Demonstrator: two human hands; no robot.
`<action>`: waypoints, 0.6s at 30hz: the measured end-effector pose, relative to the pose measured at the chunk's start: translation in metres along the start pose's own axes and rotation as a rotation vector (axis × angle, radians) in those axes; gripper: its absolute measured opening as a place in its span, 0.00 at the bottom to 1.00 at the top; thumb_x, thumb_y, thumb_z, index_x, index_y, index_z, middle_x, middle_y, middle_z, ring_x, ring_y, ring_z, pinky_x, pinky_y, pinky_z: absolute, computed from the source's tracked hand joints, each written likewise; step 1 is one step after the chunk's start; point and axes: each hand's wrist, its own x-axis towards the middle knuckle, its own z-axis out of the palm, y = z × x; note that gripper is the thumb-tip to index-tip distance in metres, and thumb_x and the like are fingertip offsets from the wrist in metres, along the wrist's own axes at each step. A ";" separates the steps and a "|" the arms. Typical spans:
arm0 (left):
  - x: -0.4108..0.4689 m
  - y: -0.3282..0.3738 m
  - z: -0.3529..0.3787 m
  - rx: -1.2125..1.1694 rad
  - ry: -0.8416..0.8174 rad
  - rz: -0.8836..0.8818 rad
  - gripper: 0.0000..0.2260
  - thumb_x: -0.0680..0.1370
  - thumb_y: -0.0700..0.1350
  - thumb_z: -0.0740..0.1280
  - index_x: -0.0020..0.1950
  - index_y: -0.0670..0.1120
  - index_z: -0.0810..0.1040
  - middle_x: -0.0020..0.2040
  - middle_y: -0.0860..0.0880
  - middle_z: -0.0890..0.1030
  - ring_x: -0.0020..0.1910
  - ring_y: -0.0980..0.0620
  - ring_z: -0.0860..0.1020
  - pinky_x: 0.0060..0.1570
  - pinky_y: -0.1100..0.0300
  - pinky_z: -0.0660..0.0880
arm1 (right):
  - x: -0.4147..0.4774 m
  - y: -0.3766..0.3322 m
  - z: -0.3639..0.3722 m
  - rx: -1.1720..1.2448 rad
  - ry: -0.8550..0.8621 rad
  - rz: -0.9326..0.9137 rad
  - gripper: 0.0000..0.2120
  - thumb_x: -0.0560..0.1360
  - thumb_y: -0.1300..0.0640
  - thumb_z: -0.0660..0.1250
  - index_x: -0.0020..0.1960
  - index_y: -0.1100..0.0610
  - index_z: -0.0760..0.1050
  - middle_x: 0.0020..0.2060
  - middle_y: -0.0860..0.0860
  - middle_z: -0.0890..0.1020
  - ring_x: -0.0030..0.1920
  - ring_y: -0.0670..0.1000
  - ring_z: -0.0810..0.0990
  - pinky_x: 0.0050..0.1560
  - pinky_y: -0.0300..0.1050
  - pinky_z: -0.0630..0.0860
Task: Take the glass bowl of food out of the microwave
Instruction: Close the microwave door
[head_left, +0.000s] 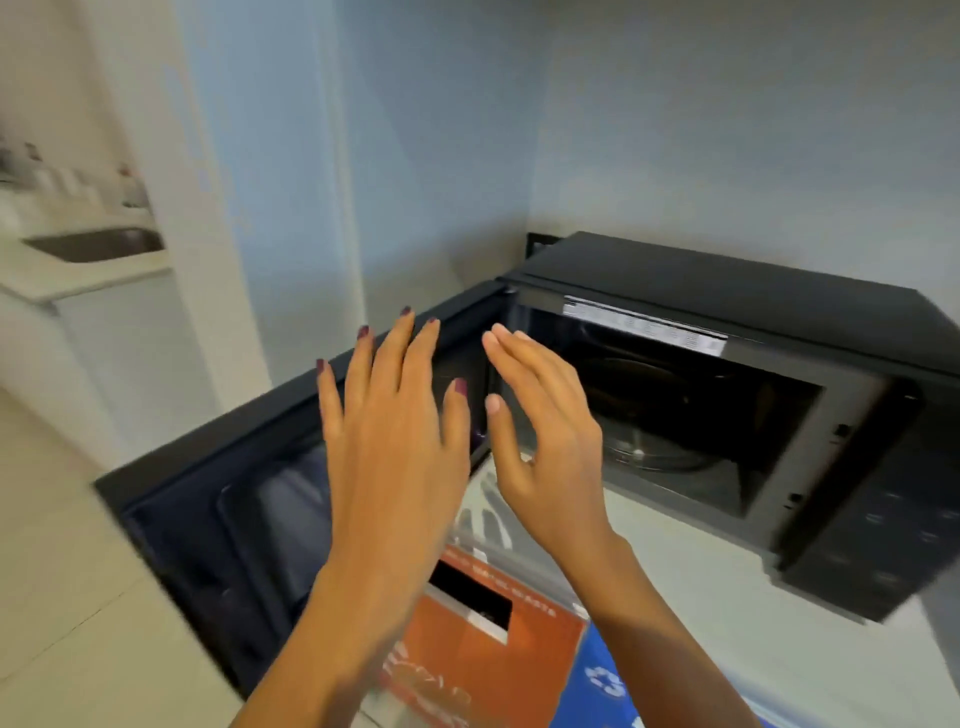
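A black microwave (727, 291) stands on a white counter at the right, its door (208, 499) swung wide open to the left. Inside the dark cavity a round glass turntable or dish (654, 441) shows dimly; I cannot tell whether a bowl of food sits on it. My left hand (395, 431) is raised in front of the open door, fingers spread, holding nothing. My right hand (545, 431) is beside it at the left edge of the cavity opening, fingers apart and empty. Neither hand touches the microwave.
Below the counter edge are an orange bin front (493, 660) with a dark slot and a blue panel (602, 686) with a recycling sign. A pale wall rises behind. Far left, a white counter with a sink (98, 244) and blurred items.
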 end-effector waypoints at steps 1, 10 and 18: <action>0.002 -0.006 -0.007 0.058 -0.022 -0.025 0.24 0.81 0.53 0.54 0.76 0.52 0.58 0.79 0.52 0.57 0.78 0.49 0.51 0.75 0.47 0.40 | 0.003 -0.004 0.009 0.027 -0.040 -0.009 0.19 0.78 0.64 0.63 0.69 0.61 0.70 0.69 0.54 0.74 0.73 0.51 0.67 0.72 0.49 0.66; 0.004 -0.047 -0.054 0.261 -0.129 -0.219 0.20 0.82 0.52 0.52 0.74 0.49 0.65 0.74 0.50 0.69 0.72 0.48 0.67 0.72 0.47 0.57 | 0.022 -0.030 0.070 0.176 -0.383 -0.021 0.21 0.82 0.54 0.57 0.74 0.56 0.64 0.76 0.51 0.64 0.78 0.45 0.54 0.79 0.46 0.50; 0.004 -0.039 -0.069 0.220 -0.116 -0.157 0.16 0.82 0.53 0.53 0.59 0.54 0.79 0.49 0.50 0.83 0.46 0.46 0.79 0.41 0.53 0.74 | 0.026 -0.027 0.064 0.204 -0.329 0.035 0.15 0.81 0.51 0.56 0.61 0.52 0.78 0.61 0.46 0.80 0.67 0.42 0.70 0.71 0.39 0.63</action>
